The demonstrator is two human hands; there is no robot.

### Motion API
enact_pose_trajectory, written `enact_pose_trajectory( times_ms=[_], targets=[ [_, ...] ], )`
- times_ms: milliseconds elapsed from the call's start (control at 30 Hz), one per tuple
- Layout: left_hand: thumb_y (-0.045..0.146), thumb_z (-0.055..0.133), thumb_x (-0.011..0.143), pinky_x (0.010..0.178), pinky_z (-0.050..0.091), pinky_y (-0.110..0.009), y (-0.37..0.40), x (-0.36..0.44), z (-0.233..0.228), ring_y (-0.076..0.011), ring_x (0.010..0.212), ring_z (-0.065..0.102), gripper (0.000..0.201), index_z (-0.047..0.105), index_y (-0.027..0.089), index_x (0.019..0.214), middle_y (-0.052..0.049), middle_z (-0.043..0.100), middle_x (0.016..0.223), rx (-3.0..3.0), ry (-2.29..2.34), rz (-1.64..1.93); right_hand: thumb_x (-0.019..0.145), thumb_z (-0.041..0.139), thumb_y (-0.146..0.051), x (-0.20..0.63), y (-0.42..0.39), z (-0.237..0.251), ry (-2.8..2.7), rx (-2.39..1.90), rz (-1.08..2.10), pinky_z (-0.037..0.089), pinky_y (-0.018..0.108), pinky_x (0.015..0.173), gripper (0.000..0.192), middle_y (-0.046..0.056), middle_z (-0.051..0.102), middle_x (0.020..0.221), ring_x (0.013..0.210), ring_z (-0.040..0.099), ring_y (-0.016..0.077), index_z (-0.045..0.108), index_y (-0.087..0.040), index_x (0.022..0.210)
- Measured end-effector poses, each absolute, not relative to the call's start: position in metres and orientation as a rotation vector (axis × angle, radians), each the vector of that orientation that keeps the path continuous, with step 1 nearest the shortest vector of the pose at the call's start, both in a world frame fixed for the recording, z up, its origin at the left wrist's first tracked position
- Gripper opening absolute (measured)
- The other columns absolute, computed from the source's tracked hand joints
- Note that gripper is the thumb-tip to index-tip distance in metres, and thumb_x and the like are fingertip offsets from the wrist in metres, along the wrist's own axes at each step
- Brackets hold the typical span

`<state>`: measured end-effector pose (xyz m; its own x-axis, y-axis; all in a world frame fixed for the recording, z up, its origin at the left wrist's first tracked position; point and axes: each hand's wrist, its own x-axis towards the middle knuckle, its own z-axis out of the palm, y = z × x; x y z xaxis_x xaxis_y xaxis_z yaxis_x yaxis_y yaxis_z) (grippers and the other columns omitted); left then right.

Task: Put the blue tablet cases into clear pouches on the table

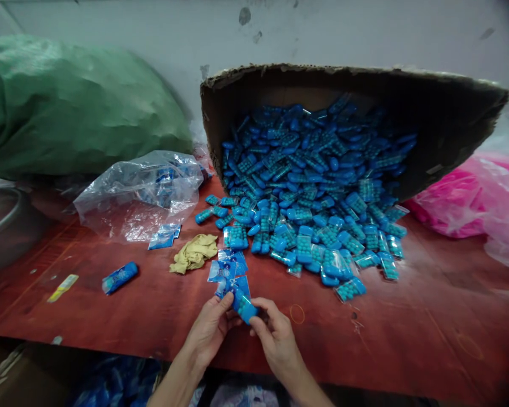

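Both my hands meet above the front of the red table, around one small clear plastic container with a blue cap and blue balls inside. My left hand pinches its upper end, where a bit of blue-and-white printed film shows by the thumb. The fingers of my right hand are closed on the capped lower end. Just beyond lie several flat blue printed sleeves. A container in a printed sleeve rests to the left. A heap of similar containers spills from a tipped cardboard box.
Behind the sleeves lies a crumpled yellowish cloth or glove. A clear plastic bag holds blue printed pieces. A large green sack stands back left, a grey basin at far left, pink bagged items at right. The red table ends in front.
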<state>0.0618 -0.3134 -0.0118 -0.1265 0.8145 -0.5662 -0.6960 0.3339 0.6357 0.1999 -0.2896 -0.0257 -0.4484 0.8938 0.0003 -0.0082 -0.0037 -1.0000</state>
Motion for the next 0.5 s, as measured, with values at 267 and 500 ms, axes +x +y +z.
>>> enact_pose_trajectory(
  times_ms=[267, 500],
  targets=[
    [0.023, 0.057, 0.075, 0.075, 0.045, -0.032, -0.310, 0.072, 0.003, -0.0173, 0.076, 0.062, 0.011, 0.061, 0.015, 0.080, -0.005, 0.069, 0.077, 0.141, 0.917, 1.293, 0.080, 0.050, -0.021, 0.202, -0.280, -0.016, -1.416, -0.973, 1.643, 0.048, 0.021, 0.054, 0.032, 0.001, 0.059, 0.088, 0.061, 0.057, 0.0099, 0.044, -0.025, 0.112],
    [0.022, 0.060, 0.073, 0.072, 0.045, -0.024, -0.311, 0.064, 0.007, -0.0138, 0.074, 0.062, 0.014, 0.065, 0.014, 0.083, -0.005, 0.069, 0.078, 0.182, 0.919, 1.275, 0.076, 0.059, -0.021, 0.206, -0.279, -0.016, -1.686, -0.866, 1.466, 0.048, 0.024, 0.072, 0.043, 0.000, 0.060, 0.089, 0.077, 0.057, 0.0138, 0.047, -0.027, 0.117]
  ],
)
